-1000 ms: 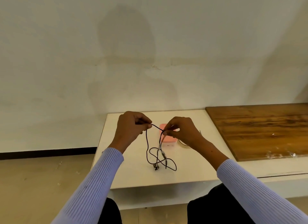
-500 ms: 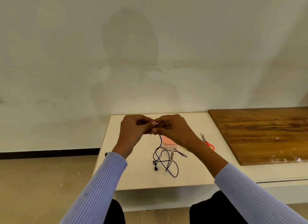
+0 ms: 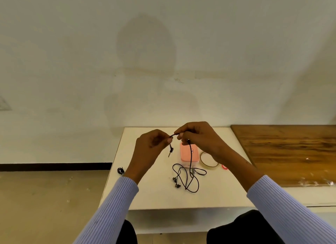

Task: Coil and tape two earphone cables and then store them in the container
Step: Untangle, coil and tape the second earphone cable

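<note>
Pinching the black earphone cable (image 3: 190, 153) above the white table (image 3: 154, 196), left hand (image 3: 151, 143) and right hand (image 3: 197, 136) hold it near the pink container (image 3: 186, 155).

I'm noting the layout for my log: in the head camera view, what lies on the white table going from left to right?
Small black coiled cable at the left edge → loose black earphone cable → pink container → tape roll → red scissor handle.
</note>
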